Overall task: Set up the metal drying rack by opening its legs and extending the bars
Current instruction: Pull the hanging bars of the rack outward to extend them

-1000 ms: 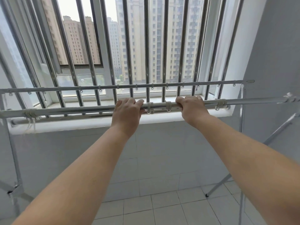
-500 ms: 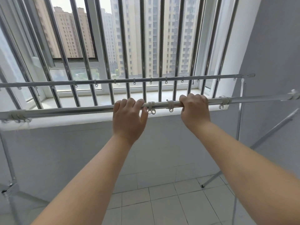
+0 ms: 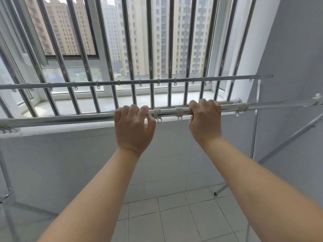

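A tall window with vertical steel security bars [image 3: 150,49] fills the wall ahead of me, pale high-rise blocks showing through it. Below it runs a white sill above a grey tiled wall, and under my arms lies the floor of pale square tiles [image 3: 174,220].

The shiny metal drying rack stands between me and the window, its near horizontal steel bar [image 3: 61,119] crossing the whole view just in front of the sill. A second, thinner far steel bar [image 3: 122,82] runs parallel above and behind it, carrying a row of small hanging rings. At the right, a slanted metal leg [image 3: 279,147] comes down to the floor beside the grey side wall; at the left edge another upright of the frame [image 3: 7,180] is partly visible.

My left hand [image 3: 133,128] wraps over the near bar, fingers closed around it. My right hand [image 3: 204,119] grips the same bar further right, fingers curled tight over the top. Between my hands sit two white plastic clips with little rings [image 3: 179,112] on the bar.
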Tool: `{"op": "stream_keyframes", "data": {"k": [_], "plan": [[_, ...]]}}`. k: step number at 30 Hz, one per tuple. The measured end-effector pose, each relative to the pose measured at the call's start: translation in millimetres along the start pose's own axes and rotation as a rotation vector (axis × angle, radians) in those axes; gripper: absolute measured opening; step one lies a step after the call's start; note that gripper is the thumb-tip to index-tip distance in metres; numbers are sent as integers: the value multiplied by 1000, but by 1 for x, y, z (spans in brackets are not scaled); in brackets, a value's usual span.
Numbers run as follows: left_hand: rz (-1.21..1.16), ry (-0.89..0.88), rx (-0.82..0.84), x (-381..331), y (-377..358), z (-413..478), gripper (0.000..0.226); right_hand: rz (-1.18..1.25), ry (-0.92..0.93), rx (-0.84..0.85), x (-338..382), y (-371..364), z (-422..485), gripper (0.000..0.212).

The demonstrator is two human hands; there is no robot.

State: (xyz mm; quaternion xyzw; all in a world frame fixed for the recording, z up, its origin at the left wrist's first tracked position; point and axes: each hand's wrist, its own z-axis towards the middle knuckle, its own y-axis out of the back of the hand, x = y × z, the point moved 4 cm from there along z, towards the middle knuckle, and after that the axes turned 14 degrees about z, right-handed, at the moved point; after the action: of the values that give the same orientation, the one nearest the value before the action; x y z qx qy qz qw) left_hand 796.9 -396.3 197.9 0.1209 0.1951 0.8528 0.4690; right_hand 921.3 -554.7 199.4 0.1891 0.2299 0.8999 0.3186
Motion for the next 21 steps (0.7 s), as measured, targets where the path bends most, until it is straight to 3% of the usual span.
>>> {"op": "stream_keyframes", "data": {"k": [12, 21], "plan": [[-4, -5, 5, -14, -10, -14, 24, 89, 4, 37, -17, -8, -15, 24], [-69, 15, 37, -25, 11, -20, 25, 75, 42, -24, -26, 10, -21, 25]]}}
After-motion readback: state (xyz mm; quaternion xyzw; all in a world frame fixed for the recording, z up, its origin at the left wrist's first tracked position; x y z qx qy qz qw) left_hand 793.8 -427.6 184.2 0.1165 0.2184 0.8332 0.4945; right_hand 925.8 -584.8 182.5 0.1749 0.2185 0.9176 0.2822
